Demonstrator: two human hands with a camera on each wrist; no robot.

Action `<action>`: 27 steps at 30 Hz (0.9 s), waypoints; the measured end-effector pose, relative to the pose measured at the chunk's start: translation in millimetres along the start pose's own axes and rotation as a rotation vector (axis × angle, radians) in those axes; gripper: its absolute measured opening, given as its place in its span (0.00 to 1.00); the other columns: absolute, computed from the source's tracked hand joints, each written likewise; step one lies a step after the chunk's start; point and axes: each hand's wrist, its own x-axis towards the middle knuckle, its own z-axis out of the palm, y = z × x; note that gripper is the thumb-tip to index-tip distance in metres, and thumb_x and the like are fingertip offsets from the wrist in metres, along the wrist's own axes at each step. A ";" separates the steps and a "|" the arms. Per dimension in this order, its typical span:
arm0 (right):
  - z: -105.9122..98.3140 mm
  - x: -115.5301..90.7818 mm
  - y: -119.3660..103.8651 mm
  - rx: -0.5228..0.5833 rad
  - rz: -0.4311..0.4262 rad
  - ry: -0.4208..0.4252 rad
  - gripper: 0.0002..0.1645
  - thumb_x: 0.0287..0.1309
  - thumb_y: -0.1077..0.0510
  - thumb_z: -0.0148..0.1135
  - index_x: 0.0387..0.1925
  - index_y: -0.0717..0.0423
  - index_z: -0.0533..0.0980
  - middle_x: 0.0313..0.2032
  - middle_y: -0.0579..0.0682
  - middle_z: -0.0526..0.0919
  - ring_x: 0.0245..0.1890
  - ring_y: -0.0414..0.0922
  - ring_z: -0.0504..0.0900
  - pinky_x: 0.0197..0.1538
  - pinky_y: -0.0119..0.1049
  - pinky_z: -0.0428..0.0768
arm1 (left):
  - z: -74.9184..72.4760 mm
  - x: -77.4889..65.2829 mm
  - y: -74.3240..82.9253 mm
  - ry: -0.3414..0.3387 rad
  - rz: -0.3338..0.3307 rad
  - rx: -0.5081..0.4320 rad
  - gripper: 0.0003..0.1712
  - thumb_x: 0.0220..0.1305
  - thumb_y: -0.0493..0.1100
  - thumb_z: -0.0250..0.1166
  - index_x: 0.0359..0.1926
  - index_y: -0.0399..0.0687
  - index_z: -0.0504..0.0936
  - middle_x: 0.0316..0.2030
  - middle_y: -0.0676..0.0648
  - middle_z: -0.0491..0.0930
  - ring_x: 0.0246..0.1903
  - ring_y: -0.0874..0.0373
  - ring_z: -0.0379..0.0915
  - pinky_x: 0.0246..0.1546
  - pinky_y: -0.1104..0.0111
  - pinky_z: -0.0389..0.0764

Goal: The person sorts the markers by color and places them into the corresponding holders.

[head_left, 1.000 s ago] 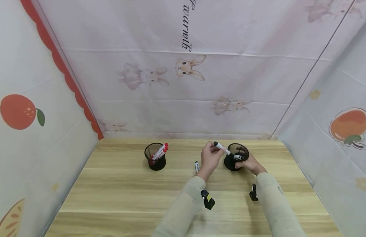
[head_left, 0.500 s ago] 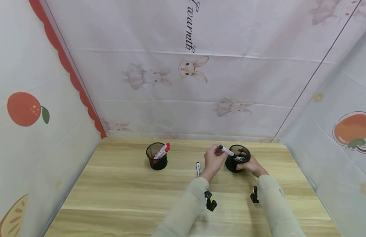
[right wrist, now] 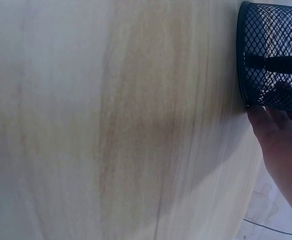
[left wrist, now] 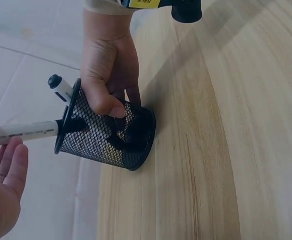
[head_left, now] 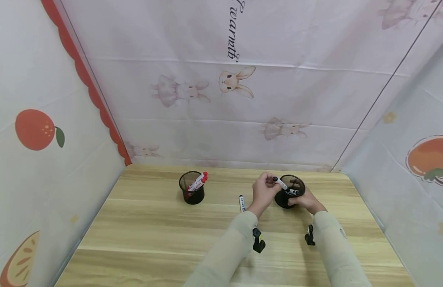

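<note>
My left hand (head_left: 263, 194) pinches a white marker (head_left: 280, 183) near its black-capped end. In the left wrist view that marker (left wrist: 33, 131) enters the mouth of a black mesh pen cup (left wrist: 103, 140), most of its barrel still outside. My right hand (head_left: 309, 201) grips the side of this cup (head_left: 283, 200), its thumb across the mesh. Another black-capped marker (left wrist: 61, 88) leans out over the rim. Dark marker ends (right wrist: 280, 65) show through the mesh in the right wrist view. On the table left of my left hand lies one more black-capped marker (head_left: 241, 203).
A second mesh pen cup (head_left: 193, 197) stands to the left, with red-capped markers (head_left: 197, 182) leaning in it. Both cups are towards the back of the wooden table (head_left: 146, 235). Printed cloth walls (head_left: 192, 135) enclose the back and sides.
My left hand has moved right, bringing the marker's lower end into the cup mouth. My right hand keeps its grip on the cup. The head view has shifted slightly.
</note>
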 end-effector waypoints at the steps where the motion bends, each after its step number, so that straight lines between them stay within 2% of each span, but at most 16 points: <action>1: -1.3 1.3 4.6 -0.004 -0.004 0.004 0.53 0.34 0.75 0.69 0.64 0.70 0.53 0.57 0.73 0.64 0.45 0.50 0.72 0.43 0.33 0.75 | 0.2 -0.4 1.1 -0.005 -0.006 0.008 0.10 0.50 0.34 0.70 0.31 0.47 0.78 0.27 0.57 0.77 0.27 0.66 0.75 0.29 0.74 0.78; 9: -3.3 3.2 10.3 0.003 -0.021 -0.007 0.52 0.36 0.74 0.69 0.64 0.69 0.52 0.55 0.70 0.65 0.44 0.47 0.73 0.43 0.32 0.75 | 2.5 1.0 -1.2 -0.030 -0.023 0.046 0.09 0.51 0.36 0.71 0.33 0.49 0.80 0.27 0.58 0.78 0.27 0.66 0.76 0.30 0.73 0.78; 16: -2.7 2.5 5.9 0.020 -0.028 -0.009 0.52 0.35 0.75 0.69 0.63 0.68 0.53 0.55 0.71 0.65 0.44 0.45 0.73 0.44 0.30 0.74 | 7.4 3.8 -4.1 -0.013 -0.042 0.067 0.12 0.47 0.34 0.73 0.30 0.48 0.77 0.25 0.58 0.76 0.26 0.67 0.75 0.27 0.74 0.78; 27: -4.7 4.4 4.5 0.033 -0.001 -0.005 0.53 0.32 0.76 0.69 0.63 0.68 0.54 0.55 0.71 0.66 0.44 0.44 0.73 0.45 0.30 0.73 | 13.3 7.5 -2.4 -0.030 -0.050 0.104 0.11 0.48 0.34 0.72 0.30 0.46 0.78 0.26 0.56 0.77 0.27 0.66 0.76 0.30 0.75 0.77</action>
